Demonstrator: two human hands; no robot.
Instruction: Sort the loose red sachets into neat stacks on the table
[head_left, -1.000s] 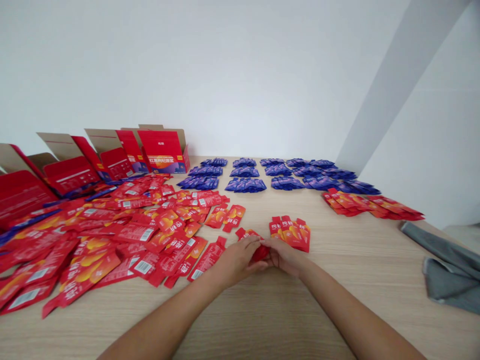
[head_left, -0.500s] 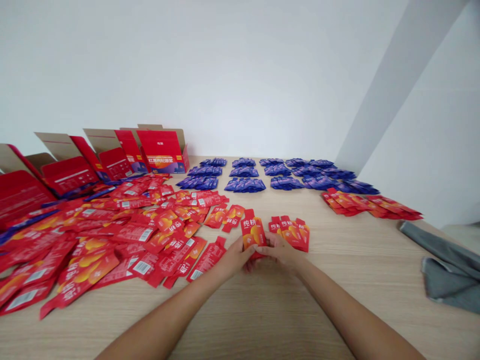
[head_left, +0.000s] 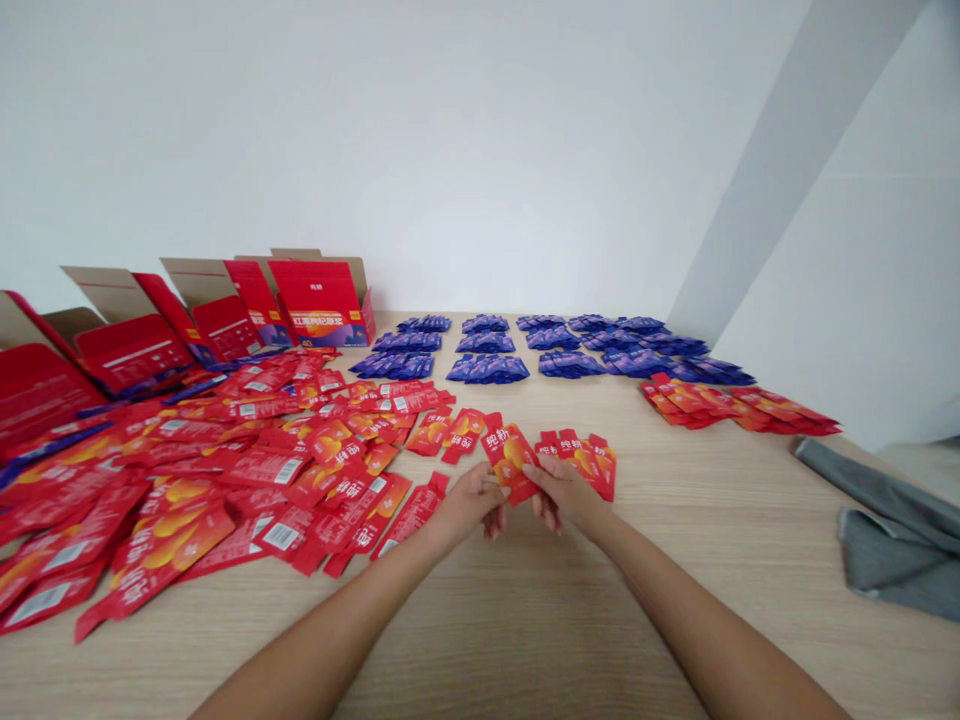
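Over the near middle of the table, a red sachet (head_left: 508, 458) with orange fruit print is held tilted, its top leaning left. My right hand (head_left: 562, 490) pinches its right edge, thumb on the front face. At the lower left corner of the same sachet, my left hand (head_left: 478, 502) has its thumb and forefinger closed, the other fingers curled below. Just behind my right hand lies a fanned group of red sachets (head_left: 589, 460), partly covered by that hand. Two more red sachets (head_left: 463, 432) lie face up beyond my left hand.
A broad loose heap of red sachets (head_left: 247, 455) covers the left side. Open red cartons (head_left: 319, 300) stand behind it. Rows of blue sachet bundles (head_left: 487, 369) line the back. Red sachet bundles (head_left: 739, 405) and a grey cloth (head_left: 892, 540) lie at right.
The sachet has turned from upright to leaning left. My left hand has slid down to its lower corner and loosened from around it, while my right hand has its thumb on the front.
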